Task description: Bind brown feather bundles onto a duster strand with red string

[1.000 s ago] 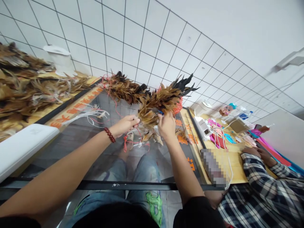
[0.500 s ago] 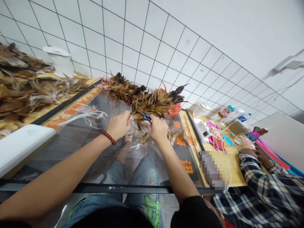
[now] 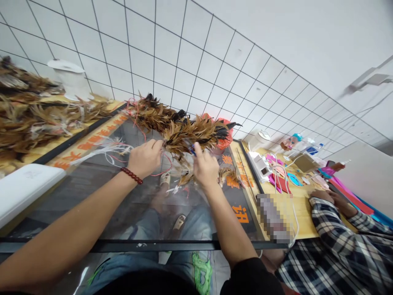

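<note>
A bushy bundle of brown and black feathers (image 3: 192, 133) lies across the far part of the glass tabletop. My left hand (image 3: 145, 157), with a red bead bracelet at the wrist, is closed on the bundle's left end, where a pink string (image 3: 168, 164) hangs down. Small blue-handled scissors (image 3: 193, 148) sit in my closed right hand (image 3: 206, 167), close against the front of the feathers; the hand mostly hides them. Loose feathers (image 3: 186, 179) lie on the glass between my hands. White strands (image 3: 106, 150) spread out left of my left hand.
More feather bundles (image 3: 46, 116) cover the left table beside a white container (image 3: 69, 78). A white box-like object (image 3: 30, 190) rests at the left edge. On the right, a person in a plaid sleeve (image 3: 327, 217) sits near cables and coloured pieces (image 3: 279, 182). A wire grid (image 3: 172, 53) stands behind.
My left hand has shifted slightly left with the bundle's end. The scissors' blades, visible before at the feathers, are now mostly hidden, and my right index finger is straighter.
</note>
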`<state>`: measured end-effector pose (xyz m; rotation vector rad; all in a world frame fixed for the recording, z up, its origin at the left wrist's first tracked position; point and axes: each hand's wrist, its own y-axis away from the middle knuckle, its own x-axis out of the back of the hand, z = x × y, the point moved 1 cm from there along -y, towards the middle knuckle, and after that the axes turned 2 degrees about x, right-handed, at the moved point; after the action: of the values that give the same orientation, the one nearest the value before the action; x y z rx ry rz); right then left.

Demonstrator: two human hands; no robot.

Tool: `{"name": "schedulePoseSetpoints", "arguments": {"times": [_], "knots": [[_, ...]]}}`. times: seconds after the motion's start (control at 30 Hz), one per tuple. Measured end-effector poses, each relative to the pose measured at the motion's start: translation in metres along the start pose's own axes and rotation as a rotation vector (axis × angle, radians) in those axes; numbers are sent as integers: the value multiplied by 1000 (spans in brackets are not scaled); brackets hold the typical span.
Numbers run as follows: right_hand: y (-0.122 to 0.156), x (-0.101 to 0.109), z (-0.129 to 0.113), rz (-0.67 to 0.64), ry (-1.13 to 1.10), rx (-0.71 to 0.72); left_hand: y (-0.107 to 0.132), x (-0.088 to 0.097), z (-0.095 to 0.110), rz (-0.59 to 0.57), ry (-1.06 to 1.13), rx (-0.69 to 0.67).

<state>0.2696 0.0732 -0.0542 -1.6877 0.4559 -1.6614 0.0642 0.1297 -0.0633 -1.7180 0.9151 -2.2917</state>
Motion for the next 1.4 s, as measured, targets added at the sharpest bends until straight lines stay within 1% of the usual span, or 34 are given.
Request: {"name": "schedulePoseSetpoints", "arguments": {"times": [0.03, 0.07, 0.1, 0.13, 0.2, 0.27, 0.3, 0.33, 0.37, 0.4, 0.5, 0.53, 0.57, 0.6, 0.63, 0.67, 0.73, 0.77, 0.8, 0.83, 0.87, 0.9, 0.93, 1.0, 1.03, 1.07, 1.1, 1.13, 1.17, 1.23, 1.3, 1.33, 1.37, 1.4], "knots": [[-2, -2, -12, -56, 48, 80, 0, 0, -1, 2, -2, -28], [-5, -3, -16, -93, 80, 110, 0, 0, -1, 0, -8, -59], [-7, -4, -14, -119, 95, 79, 0, 0, -2, -2, -18, -88], [-9, -4, -4, -137, 95, -14, 0, 0, -2, -1, -31, -112], [-10, -1, 30, -144, 62, -321, 0, -1, -2, 12, -62, -137], [-7, 6, 66, -67, 16, -639, 1, -2, -2, 28, -84, -142], [-4, 9, 77, 2, 9, -735, 1, -3, -2, 34, -88, -142], [-1, 12, 82, 60, 5, -769, 1, -3, -2, 40, -88, -143], [1, 14, 78, 93, 6, -737, 1, -4, -2, 45, -87, -145], [3, 14, 67, 88, 10, -643, 1, -5, -3, 51, -88, -148], [2, 3, 13, -101, 20, -159, 0, -8, -5, 60, -82, -165], [0, -2, -1, -162, 24, -31, 0, -8, -6, 58, -69, -169], [-1, -6, -9, -202, 24, 38, 0, -8, -7, 55, -49, -170], [-3, -9, -8, -210, 19, 30, 0, -8, -8, 49, -28, -166], [-4, -11, 1, -188, 5, -51, 0, -7, -9, 41, -12, -161], [-4, -11, 17, -134, -18, -189, 0, -6, -10, 30, -5, -154], [-1, -8, 59, 36, -84, -524, 0, -5, -11, -2, -15, -141], [1, -5, 78, 142, -115, -654, 0, -5, -12, -19, -23, -134], [5, -1, 91, 233, -136, -725, 0, -5, -12, -34, -28, -126], [8, 1, 98, 305, -152, -739, 0, -5, -12, -46, -28, -117], [10, 3, 96, 341, -162, -692, 1, -5, -12, -54, -26, -107], [12, 2, 87, 328, -168, -592, 1, -5, -12, -58, -22, -97], [12, 0, 72, 268, -171, -459, 2, -5, -11, -60, -16, -90], [11, -8, 36, 54, -164, -180, 2, -6, -11, -64, 12, -79], [9, -13, 21, -57, -150, -82, 2, -6, -11, -65, 32, -70], [7, -17, 12, -139, -132, -37, 2, -6, -12, -68, 56, -60], [5, -20, 9, -178, -118, -52, 2, -6, -12, -72, 82, -47], [2, -21, 14, -169, -115, -119, 1, -6, -12, -75, 112, -28], [1, -21, 24, -116, -128, -225, 1, -7, -13, -79, 144, -5], [0, -18, 55, 78, -180, -481, -1, -11, -13, -93, 222, 55], [1, -13, 79, 280, -228, -653, -3, -18, -13, -116, 319, 145], [3, -11, 84, 342, -241, -673, -4, -23, -13, -129, 378, 192], [4, -10, 82, 364, -248, -640, -5, -27, -12, -139, 451, 232], [5, -10, 74, 343, -252, -556, -6, -30, -11, -147, 539, 263]]}}
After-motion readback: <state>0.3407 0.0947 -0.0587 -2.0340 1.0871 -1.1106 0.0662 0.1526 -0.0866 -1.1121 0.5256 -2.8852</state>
